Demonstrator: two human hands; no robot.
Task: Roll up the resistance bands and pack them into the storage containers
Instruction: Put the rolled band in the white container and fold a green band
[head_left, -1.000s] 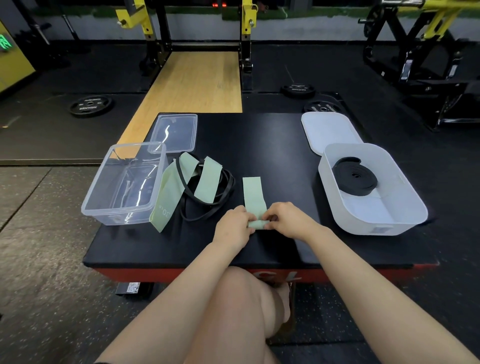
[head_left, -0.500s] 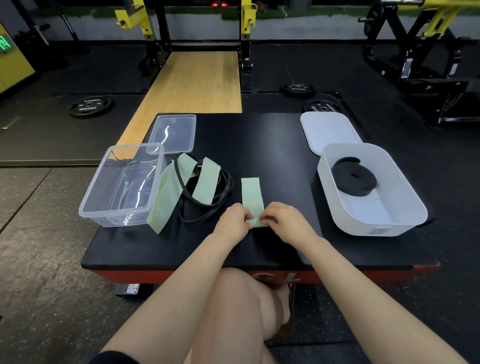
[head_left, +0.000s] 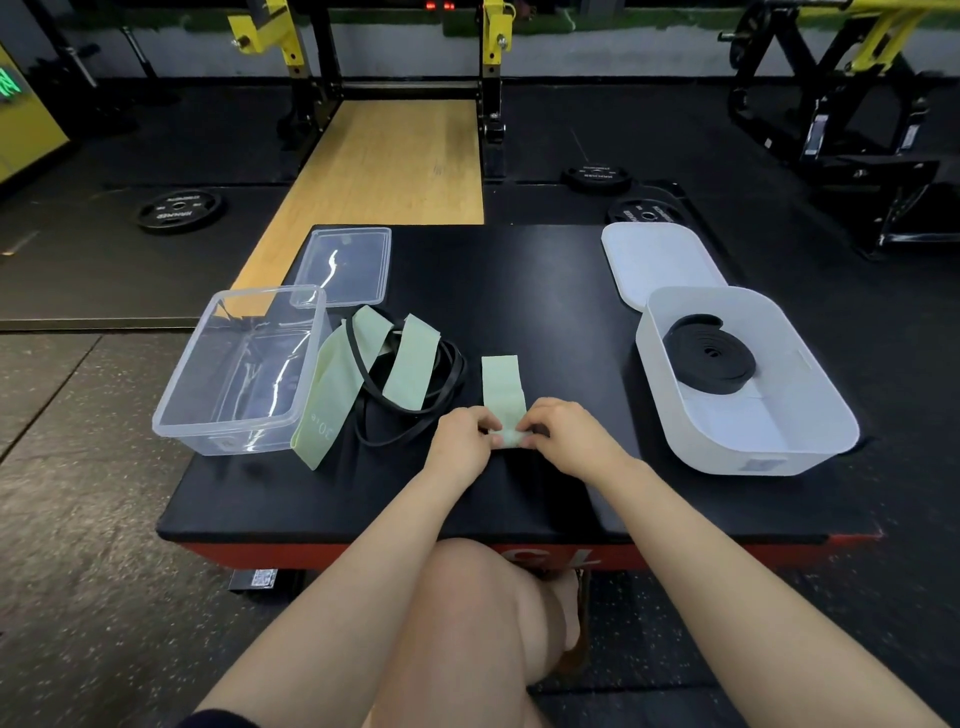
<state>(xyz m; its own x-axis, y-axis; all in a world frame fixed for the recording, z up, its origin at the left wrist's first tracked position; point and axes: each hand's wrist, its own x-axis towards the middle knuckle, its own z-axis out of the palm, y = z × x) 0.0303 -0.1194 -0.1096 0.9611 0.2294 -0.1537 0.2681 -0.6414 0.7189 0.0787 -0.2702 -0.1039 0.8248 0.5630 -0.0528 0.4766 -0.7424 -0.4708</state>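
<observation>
Green rubber made up the short band that lay flat on the black padded box, pointing away from us, with its near end turned into a small roll. Our left hand pinched the left side of that roll with curled fingers, and our right hand pinched the right side the same way, so both hands held the band between them near the front middle of the box.

To the left lay a loose tangle: a long green band with the mark "30" printed near its end, threaded through a thin black band. The long green band's left part touched the side of a clear tub, which sat open at the box's left edge. Its clear lid lay flat just behind it.

On the right stood a white tub, open, with a coiled black band resting in its far half. A white lid lay behind this tub, partly tucked under its rim. Our bare knee showed below the box's front edge.
</observation>
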